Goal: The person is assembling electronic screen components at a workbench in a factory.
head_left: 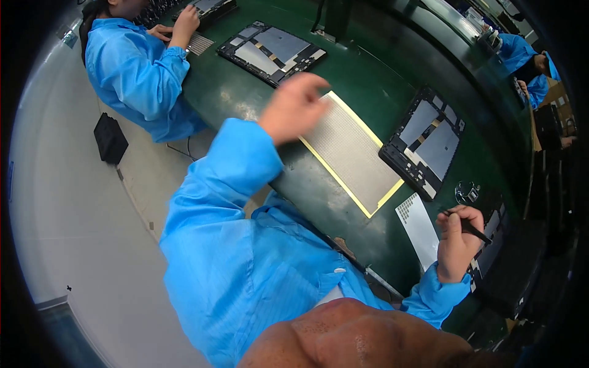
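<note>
My right hand [457, 245] is closed around a pair of black tweezers [476, 232] at the right side of the table. Beside that hand lies a white strip [418, 230] with rows of small grey squares at its far end. My left hand [293, 109] is smeared by motion over the far left end of a yellow-edged sheet [359, 150] covered in a fine grey grid. Whether its fingers hold anything does not show. An opened tablet [429, 140] with its inner parts bare sits just right of the sheet.
Another opened tablet [270, 52] lies farther off on the green table [310, 184]. A small clear-and-dark object [467, 192] rests near my right hand, with a partly hidden tablet [491, 245] beyond. Co-workers in blue sit at left [132, 73] and far right [518, 55].
</note>
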The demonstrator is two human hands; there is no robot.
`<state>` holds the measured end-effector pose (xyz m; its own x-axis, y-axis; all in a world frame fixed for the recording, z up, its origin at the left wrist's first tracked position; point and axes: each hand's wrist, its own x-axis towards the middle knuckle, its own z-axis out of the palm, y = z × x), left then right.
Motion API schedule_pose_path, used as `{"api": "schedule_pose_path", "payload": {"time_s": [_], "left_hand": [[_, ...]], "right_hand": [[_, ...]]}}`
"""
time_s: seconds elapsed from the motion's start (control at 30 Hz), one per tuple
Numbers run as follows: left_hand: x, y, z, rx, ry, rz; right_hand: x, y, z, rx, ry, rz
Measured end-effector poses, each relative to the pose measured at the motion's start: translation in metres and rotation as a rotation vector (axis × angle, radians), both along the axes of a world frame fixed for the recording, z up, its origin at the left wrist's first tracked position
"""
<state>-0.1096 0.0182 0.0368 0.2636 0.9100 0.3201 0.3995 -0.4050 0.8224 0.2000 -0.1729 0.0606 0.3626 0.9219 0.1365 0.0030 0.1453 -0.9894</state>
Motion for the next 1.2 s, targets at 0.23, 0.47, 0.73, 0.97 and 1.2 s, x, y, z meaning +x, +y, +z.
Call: {"api": "schedule_pose_path", "payload": {"time_s": [0.23, 0.47, 0.73, 0.97, 1.2], "left_hand": [[0.106, -0.055, -0.015, 0.537, 0.208, -0.924], [0.114, -0.051, -0.030, 0.434, 0.386, -0.973], [0.125, -0.056, -0.025, 0.398, 0.434, -0.983], [0.124, -0.062, -0.022, 0.412, 0.446, -0.974], [0.124, -0.057, -0.023, 0.403, 0.430, -0.968]], "right_hand": [[-0.005, -0.009, -0.052, -0.232, 0.232, -0.146], [-0.013, 0.004, -0.043, -0.152, 0.024, -0.167], [-0.008, -0.015, -0.040, -0.232, 0.111, -0.224], [-0.015, -0.012, -0.046, -0.329, 0.043, -0.160], [-0.018, -0.009, -0.049, -0.327, -0.065, -0.098]]}}
